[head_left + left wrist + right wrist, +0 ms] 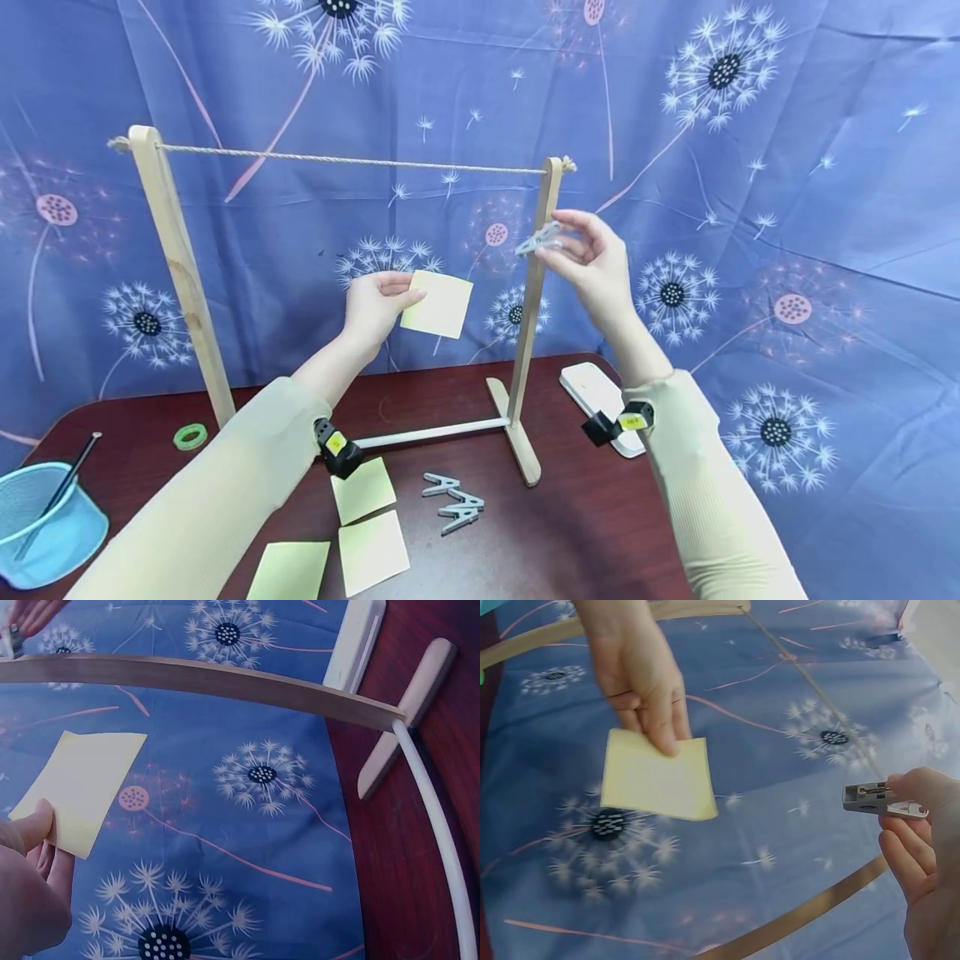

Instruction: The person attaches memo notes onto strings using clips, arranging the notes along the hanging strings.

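Note:
A pale yellow sticky note [441, 307] is pinched at its left edge by my left hand [372, 310], below the rope [352, 160] of a wooden frame. Between thumb and fingers, my right hand [596, 262] holds a grey clothespin [538, 240] in front of the frame's right post [531, 308]. In the right wrist view the clothespin [881, 800] points away from the fingertips, and the note [658, 776] hangs apart from it. Neither note nor clothespin touches the rope.
Several grey clothespins [459, 504] lie on the dark red table [570, 533]. Yellow notes [372, 552] lie left of them. Further left are a green tape roll [191, 437] and a blue mesh holder [82, 533] with a black pencil. A white object [592, 387] sits at the right.

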### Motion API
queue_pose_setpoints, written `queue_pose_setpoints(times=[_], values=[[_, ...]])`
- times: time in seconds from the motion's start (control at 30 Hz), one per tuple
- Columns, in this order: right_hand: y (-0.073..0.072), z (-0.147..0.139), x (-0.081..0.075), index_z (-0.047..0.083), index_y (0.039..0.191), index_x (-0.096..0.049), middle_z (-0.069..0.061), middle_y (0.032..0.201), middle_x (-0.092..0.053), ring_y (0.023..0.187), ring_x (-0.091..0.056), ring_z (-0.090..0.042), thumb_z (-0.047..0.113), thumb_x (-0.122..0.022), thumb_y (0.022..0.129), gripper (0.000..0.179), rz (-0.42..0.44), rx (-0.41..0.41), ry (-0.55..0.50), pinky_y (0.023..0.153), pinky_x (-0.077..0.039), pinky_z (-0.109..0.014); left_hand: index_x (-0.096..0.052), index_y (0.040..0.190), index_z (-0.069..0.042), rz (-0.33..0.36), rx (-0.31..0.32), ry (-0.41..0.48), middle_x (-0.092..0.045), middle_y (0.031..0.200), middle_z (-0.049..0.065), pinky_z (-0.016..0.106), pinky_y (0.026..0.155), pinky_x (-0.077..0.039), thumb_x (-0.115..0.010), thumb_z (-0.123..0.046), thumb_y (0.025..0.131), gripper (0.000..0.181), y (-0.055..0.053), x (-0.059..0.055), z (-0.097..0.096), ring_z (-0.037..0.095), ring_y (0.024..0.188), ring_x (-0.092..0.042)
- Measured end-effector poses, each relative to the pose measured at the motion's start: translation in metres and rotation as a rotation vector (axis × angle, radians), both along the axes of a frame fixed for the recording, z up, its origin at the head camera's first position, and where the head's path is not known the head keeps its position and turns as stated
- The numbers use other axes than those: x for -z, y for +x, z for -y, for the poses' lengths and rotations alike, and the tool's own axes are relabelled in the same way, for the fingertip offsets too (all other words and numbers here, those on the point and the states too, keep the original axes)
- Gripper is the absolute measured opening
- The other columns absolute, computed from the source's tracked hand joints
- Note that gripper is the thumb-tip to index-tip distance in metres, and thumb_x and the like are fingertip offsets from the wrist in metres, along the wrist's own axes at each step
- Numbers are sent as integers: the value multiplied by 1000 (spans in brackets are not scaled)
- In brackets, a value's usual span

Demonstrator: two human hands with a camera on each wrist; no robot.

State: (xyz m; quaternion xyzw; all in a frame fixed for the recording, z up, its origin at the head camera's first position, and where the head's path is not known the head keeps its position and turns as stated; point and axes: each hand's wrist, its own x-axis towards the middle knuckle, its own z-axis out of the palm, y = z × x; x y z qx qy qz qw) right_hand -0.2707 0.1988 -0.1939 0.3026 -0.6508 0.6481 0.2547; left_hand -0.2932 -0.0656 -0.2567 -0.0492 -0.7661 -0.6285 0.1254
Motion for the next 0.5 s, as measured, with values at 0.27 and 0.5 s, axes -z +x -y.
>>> queue_pose_setpoints(times=[0.27, 0.5], values=[[-13, 8, -55, -8, 115, -61, 0, 102, -67, 85, -69, -7, -19, -66, 78, 39, -100, 36, 5, 79, -56, -21, -68, 119, 1, -60, -42, 122, -70, 114, 20, 21, 78, -55, -74, -10, 87, 34, -11, -20, -19, 23, 106, -67], [-23, 10, -91, 2, 107, -66, 1, 92, -70, 79, -69, -9, -14, -71, 78, 33, -73, 28, 1, 74, -54, -18, -70, 115, 2, -188, 2, 230, -71, 110, 21, 20, 74, -56, -75, -7, 85, 31, -11, -44, -43, 13, 93, -68]])
